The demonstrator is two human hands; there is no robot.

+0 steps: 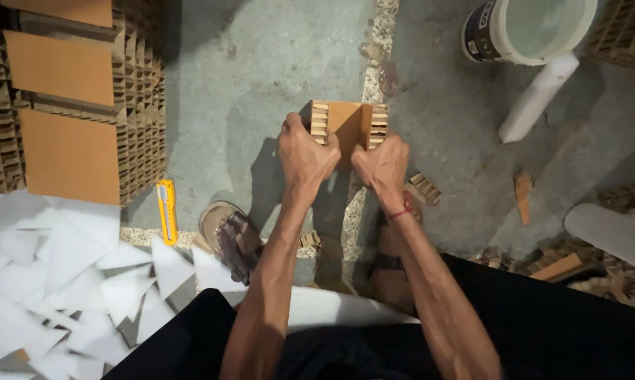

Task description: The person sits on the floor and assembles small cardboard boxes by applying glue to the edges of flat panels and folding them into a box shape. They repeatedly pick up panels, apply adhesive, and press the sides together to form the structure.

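Gripping cardboard block [348, 124] over concrete floor [261, 70], both hands.

Lower edge of cardboard block [347, 124] hidden behind hands, white bucket [528, 28] cropped at top edge, right foot apparently hidden under forearm

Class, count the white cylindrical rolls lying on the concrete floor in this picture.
2: one white cylindrical roll beside the white plastic bucket at upper right, another at the right edge; others may lie outside the frame.

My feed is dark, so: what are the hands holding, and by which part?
Both hold one honeycomb cardboard block: left hand on its lower left edge, right hand on its lower right edge.
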